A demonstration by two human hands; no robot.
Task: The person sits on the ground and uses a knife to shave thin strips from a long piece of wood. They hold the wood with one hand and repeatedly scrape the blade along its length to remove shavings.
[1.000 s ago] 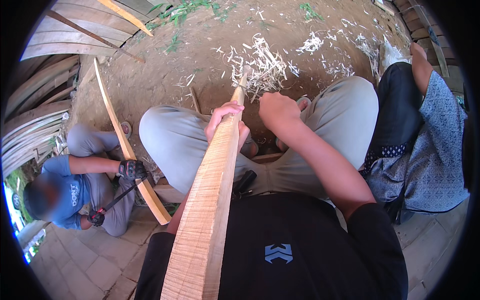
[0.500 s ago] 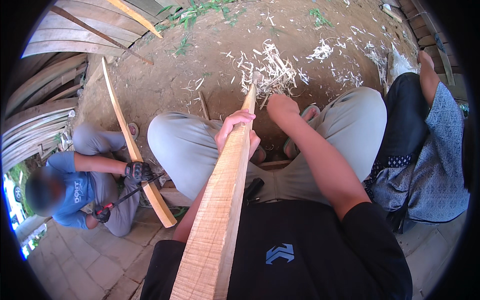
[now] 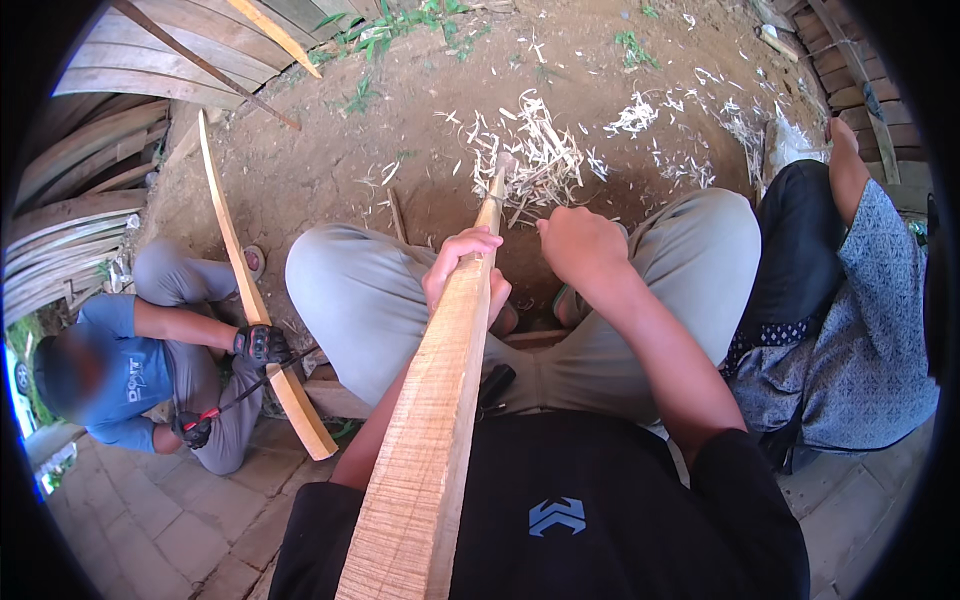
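- A long pale wooden stave (image 3: 440,400) runs from the lower edge up toward the dirt ground (image 3: 420,190), its narrow tip at a heap of wood shavings (image 3: 540,160).
- The left hand (image 3: 465,275) wraps around the stave partway up.
- The right hand (image 3: 580,245) is closed just right of the stave, apart from it.
- At the left, a person in a blue shirt (image 3: 130,375) with 2 gloved hands works a curved stave (image 3: 250,300).
- A second person (image 3: 850,300) sits at the right.
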